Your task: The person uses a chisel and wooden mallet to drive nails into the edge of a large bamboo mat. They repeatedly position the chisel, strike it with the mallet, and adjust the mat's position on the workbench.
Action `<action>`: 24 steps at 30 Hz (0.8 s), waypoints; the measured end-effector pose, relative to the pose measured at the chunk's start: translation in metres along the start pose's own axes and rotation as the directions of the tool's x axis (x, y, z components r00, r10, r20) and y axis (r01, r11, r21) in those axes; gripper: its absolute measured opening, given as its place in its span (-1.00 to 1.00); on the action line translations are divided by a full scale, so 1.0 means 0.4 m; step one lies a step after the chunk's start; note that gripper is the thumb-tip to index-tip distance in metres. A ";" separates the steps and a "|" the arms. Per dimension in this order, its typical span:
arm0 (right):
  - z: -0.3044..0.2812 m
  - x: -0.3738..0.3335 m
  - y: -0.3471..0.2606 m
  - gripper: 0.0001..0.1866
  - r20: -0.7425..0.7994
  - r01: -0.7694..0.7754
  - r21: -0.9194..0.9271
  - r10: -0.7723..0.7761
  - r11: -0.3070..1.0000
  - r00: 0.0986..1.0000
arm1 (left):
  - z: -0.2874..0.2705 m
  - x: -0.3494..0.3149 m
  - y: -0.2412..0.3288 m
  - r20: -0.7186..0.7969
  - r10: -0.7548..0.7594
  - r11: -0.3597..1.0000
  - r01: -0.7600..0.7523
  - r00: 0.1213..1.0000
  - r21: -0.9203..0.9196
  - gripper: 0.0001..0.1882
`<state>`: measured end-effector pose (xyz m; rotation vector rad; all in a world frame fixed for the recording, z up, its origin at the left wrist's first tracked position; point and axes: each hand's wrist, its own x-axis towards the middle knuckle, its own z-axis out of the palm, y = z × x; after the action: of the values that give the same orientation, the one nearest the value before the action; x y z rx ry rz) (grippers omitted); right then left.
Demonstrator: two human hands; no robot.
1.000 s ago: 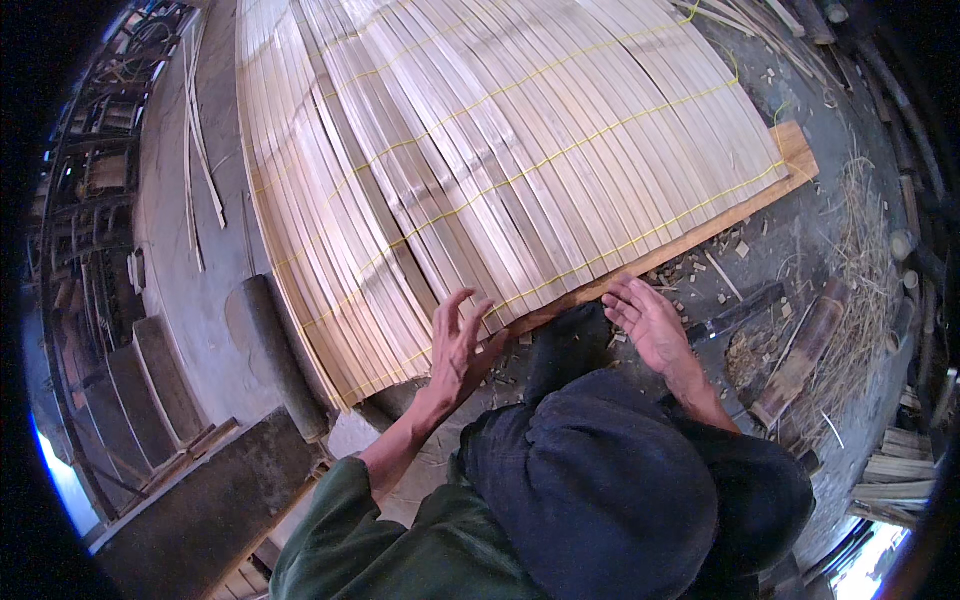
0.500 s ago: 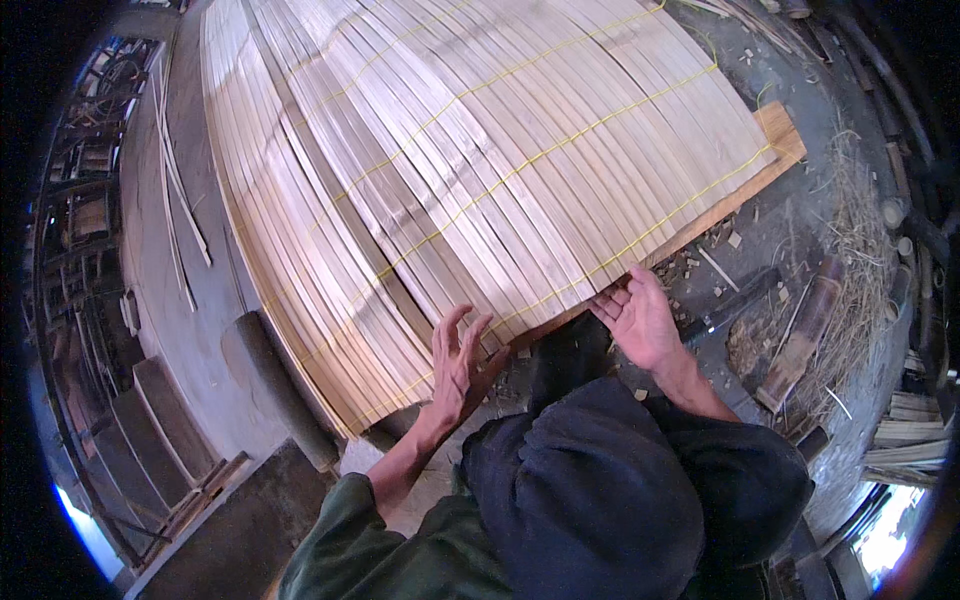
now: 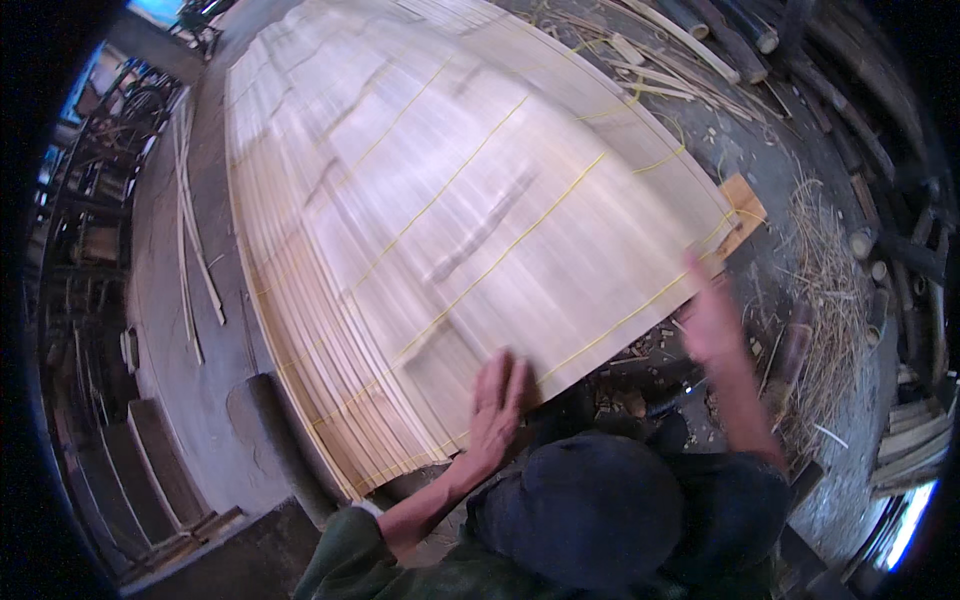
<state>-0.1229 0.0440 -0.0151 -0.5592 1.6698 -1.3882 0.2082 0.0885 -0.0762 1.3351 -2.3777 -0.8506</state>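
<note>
A large mat of pale slats [image 3: 500,200], bound with rows of yellow cord [image 3: 540,222], stretches away in front of me. Its surface is blurred and bulges upward across the middle and right. My left hand [image 3: 495,408] lies on the mat's near edge, fingers extended over the slats. At the near right, my right hand [image 3: 710,320] grips the mat's edge, a fingertip on top; the hand is smeared by motion and its other fingers are partly hidden. Just beyond it, the end of a wooden board [image 3: 742,212] sticks out from under the mat.
Loose thin strips [image 3: 185,230] lie on the floor at left, near a dark cylinder [image 3: 285,430]. Wood chips and a heap of fibrous shavings [image 3: 825,290] spread at right. Bamboo poles [image 3: 740,30] lie at the far right, and slatted racks [image 3: 90,250] stand along the left.
My right hand has moved right along the edge, and the mat's near right part has risen and shifted. My left hand has moved right and flattened onto the slats. The view has shifted.
</note>
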 end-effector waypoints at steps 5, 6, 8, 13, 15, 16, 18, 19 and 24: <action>-0.122 0.173 -0.438 -0.44 0.058 0.243 0.056 -0.246 0.968 0.967 | 0.027 0.268 0.184 -0.058 0.232 0.962 -0.221 0.971 0.158 -0.19; -0.171 0.216 -0.470 -0.43 0.098 0.326 0.025 -0.327 0.945 0.940 | 0.022 0.276 0.206 -0.024 0.257 0.956 -0.251 0.966 0.150 -0.19; -0.293 0.183 -0.439 -0.43 -0.037 0.353 -0.072 -0.356 0.933 0.934 | 0.002 0.306 0.236 0.017 0.339 0.932 -0.338 0.941 0.129 -0.19; -0.478 0.067 0.040 -0.35 -0.162 -0.022 0.266 0.068 0.964 0.984 | 0.128 0.181 0.099 0.140 0.474 0.878 -0.478 0.869 -0.004 -0.27; -0.424 0.068 0.139 -0.37 0.007 -0.167 0.394 0.179 0.904 0.984 | 0.201 0.163 0.033 0.173 0.368 0.926 -0.377 0.914 0.021 -0.27; -0.428 0.089 0.177 -0.39 0.026 -0.168 0.420 0.173 0.892 0.985 | 0.224 0.165 0.022 0.210 0.350 0.932 -0.362 0.913 0.019 -0.26; -0.391 0.147 0.198 -0.39 -0.020 -0.173 0.430 0.201 0.886 0.979 | 0.204 0.175 0.031 0.227 0.332 0.935 -0.351 0.916 0.051 -0.28; -0.418 0.185 0.227 -0.38 -0.057 -0.154 0.457 0.201 0.876 0.978 | 0.202 0.199 0.047 0.229 0.356 0.927 -0.374 0.906 0.041 -0.28; -0.368 0.281 0.093 -0.40 -0.307 -0.067 0.542 0.272 0.838 0.912 | 0.188 0.274 0.134 0.240 0.347 0.922 -0.376 0.907 0.090 -0.13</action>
<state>-0.2974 0.0474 -0.0875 0.1840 1.4780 -1.7989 0.0754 0.0436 -0.1065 0.8263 -2.7788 -0.7708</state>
